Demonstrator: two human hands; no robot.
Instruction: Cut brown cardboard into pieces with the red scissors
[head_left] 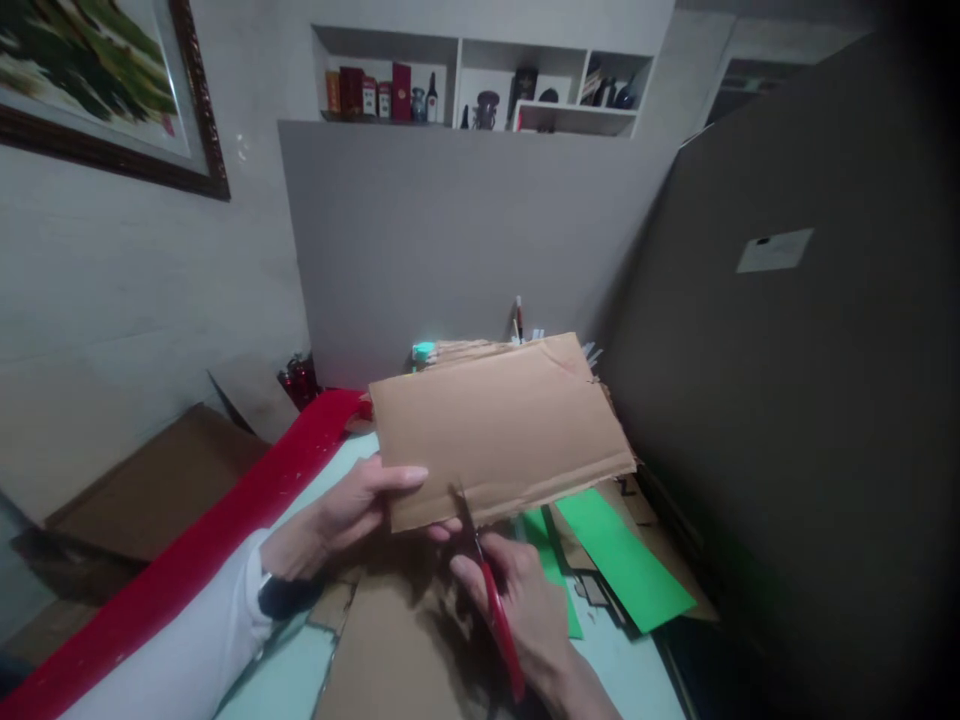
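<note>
A flat brown cardboard piece [495, 420] is held up above the table, tilted slightly. My left hand [364, 505] grips its lower left corner, thumb on top and fingers underneath. Red-handled scissors [495, 610] are in my right hand [521, 595], below the cardboard. Their blades meet the cardboard's lower edge, a little right of my left thumb, and one blade lies over its face. Part of the handles is hidden by my right hand.
Beneath my hands lies a larger cardboard sheet [397, 640] on the pale table [630, 665]. Green strips [626, 560] lie at the right, beside a tall dark panel [772, 400]. A red cloth band [225, 530] runs along the left.
</note>
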